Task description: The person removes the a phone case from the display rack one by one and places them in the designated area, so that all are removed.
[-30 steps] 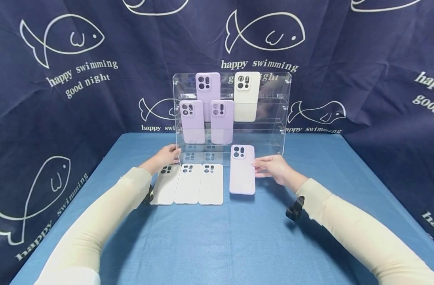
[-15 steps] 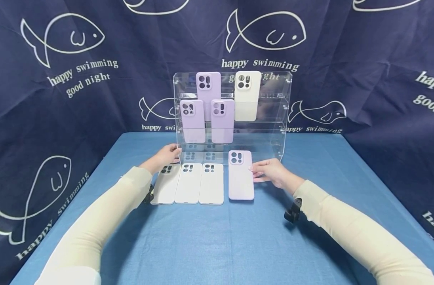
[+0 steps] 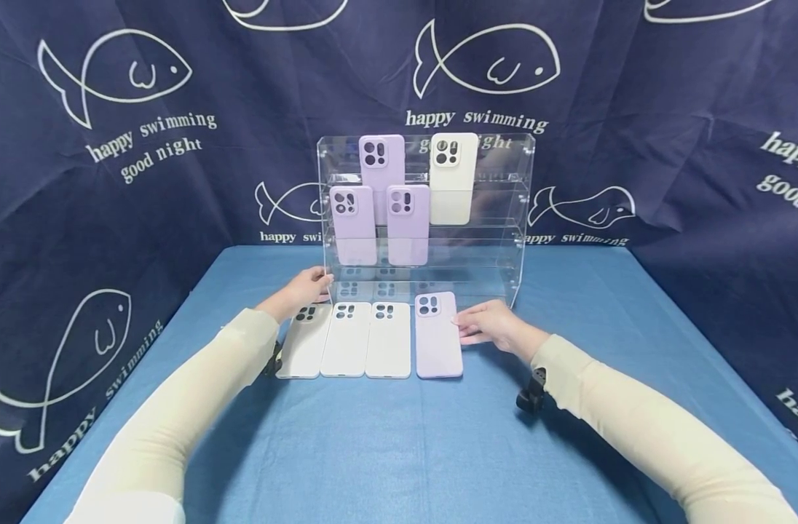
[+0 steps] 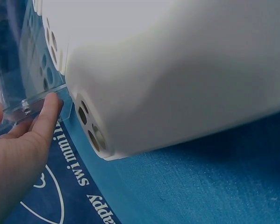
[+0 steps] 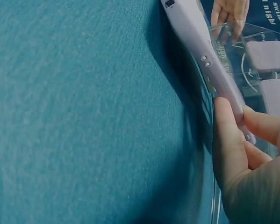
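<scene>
My right hand (image 3: pixel 497 325) pinches a light purple phone case (image 3: pixel 438 342) at its right edge, camera holes at the top left. In the right wrist view the case (image 5: pixel 217 70) is edge-on, tilted close over the cloth, between thumb and fingers. To its left, three white phone cases (image 3: pixel 344 346) lie side by side. My left hand (image 3: pixel 305 286) holds the lower left corner of the clear acrylic display stand (image 3: pixel 491 253); the left wrist view shows thumb and fingers around that corner. Part of the leftmost white case is hidden by the left arm.
On the stand's tiers are three purple cases (image 3: pixel 408 218) and one white case (image 3: pixel 453 178). A blue cloth (image 3: pixel 399 451) covers the table. Dark blue curtains (image 3: pixel 346 65) with fish prints hang behind and at both sides.
The right hand has brought the purple case down and slightly left, into line beside the white cases. My left hand stays at the stand's corner.
</scene>
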`<state>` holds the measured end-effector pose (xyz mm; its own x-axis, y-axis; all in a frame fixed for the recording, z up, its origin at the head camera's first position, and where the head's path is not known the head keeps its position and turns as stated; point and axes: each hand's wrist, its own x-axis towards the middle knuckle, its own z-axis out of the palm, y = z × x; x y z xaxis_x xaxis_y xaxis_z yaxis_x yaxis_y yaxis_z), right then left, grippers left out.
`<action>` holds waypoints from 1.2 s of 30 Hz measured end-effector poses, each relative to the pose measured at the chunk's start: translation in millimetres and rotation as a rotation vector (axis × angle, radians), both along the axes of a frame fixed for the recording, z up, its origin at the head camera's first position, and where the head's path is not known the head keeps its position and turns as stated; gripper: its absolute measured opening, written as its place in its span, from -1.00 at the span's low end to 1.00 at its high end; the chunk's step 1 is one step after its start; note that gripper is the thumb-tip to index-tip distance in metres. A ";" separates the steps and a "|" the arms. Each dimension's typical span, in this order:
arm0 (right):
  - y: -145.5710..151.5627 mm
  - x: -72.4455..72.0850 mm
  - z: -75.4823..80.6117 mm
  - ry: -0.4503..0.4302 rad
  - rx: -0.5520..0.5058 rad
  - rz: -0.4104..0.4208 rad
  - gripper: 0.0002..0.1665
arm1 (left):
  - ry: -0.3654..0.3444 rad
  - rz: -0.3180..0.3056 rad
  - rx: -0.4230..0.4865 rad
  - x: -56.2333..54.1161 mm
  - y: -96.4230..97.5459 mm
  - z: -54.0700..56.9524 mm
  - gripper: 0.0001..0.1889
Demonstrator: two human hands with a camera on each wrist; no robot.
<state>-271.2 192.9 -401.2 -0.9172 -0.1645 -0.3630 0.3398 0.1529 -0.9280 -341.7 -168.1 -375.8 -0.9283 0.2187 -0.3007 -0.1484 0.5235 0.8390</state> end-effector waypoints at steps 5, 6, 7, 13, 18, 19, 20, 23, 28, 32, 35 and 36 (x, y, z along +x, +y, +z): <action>-5.0 -2.7 -3.4 -0.037 0.008 -0.010 -0.52 | 0.012 0.000 0.009 -0.1 -1.0 -1.3 -0.40; -6.1 -3.3 -4.4 -0.042 0.005 -0.009 -0.52 | 0.012 0.002 0.012 -0.2 -1.3 -1.8 -0.40; -6.6 -3.7 -4.7 -0.047 0.001 -0.008 -0.51 | 0.013 0.004 0.013 -0.5 -1.1 -1.9 -0.40; -9.2 -4.3 -6.1 -0.059 -0.007 -0.009 -0.50 | 0.010 0.009 0.002 -1.1 -0.2 -2.8 -0.40; -9.6 -4.6 -7.5 -0.054 -0.013 -0.007 -0.55 | 0.017 0.013 0.011 -0.8 -0.2 -2.9 -0.40; -9.5 -4.5 -7.6 -0.054 -0.012 -0.006 -0.57 | 0.017 0.013 0.012 -0.7 -0.2 -3.0 -0.40; -9.6 -4.2 -7.8 -0.054 -0.011 -0.007 -0.59 | 0.016 0.013 0.010 -0.6 -0.1 -3.0 -0.40; -9.7 -3.4 -8.2 -0.062 -0.001 -0.010 -0.65 | 0.011 0.008 0.002 -0.2 0.0 -3.2 -0.40; -11.5 -3.9 -7.7 -0.069 0.015 -0.017 -0.66 | 0.008 0.010 0.010 0.2 -0.2 -2.0 -0.40; -13.2 -5.2 -6.1 -0.071 0.046 -0.019 -0.67 | 0.008 0.011 0.025 0.0 0.0 -1.4 -0.39; -14.7 -5.1 -4.9 -0.077 0.081 -0.020 -0.67 | 0.008 0.003 0.026 0.5 0.4 -1.3 -0.40; -15.2 -4.8 -4.5 -0.080 0.092 -0.024 -0.68 | 0.009 0.001 0.025 0.9 0.6 -1.2 -0.40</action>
<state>-275.9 177.7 -405.7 -0.8880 -0.1054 -0.4476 0.4167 0.2273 -0.8802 -340.8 -167.6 -377.0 -0.9312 0.2253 -0.2866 -0.1411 0.5023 0.8531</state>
